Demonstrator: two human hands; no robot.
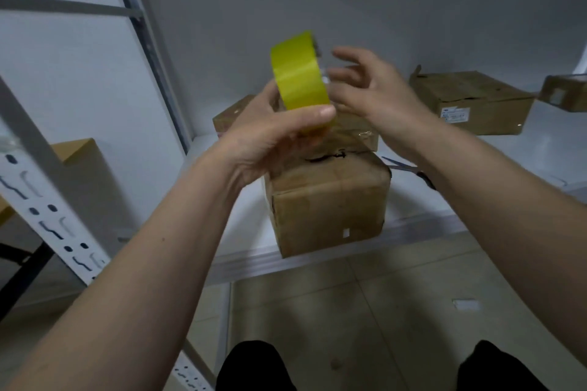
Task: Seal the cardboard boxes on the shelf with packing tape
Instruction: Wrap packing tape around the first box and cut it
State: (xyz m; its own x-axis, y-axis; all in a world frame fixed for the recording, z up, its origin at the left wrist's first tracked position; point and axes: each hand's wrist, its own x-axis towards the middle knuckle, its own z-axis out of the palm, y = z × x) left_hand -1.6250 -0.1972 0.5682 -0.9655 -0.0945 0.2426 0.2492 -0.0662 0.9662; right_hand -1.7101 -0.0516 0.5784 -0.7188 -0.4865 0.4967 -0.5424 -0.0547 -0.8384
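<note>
While the left hand (273, 136) grips the yellow tape roll (300, 79) edge-on, thumb laid across its lower rim and fingers curled behind, the right hand (371, 86) sits just beside the roll with fingers spread and loosely bent, holding nothing. Both forearms reach up from the bottom corners. Roll's up in the air above the nearest box (330, 200), which sits at the shelf (476, 149) front edge. Scissors (409, 170) lie right of that box, another box (473, 101) further back.
</note>
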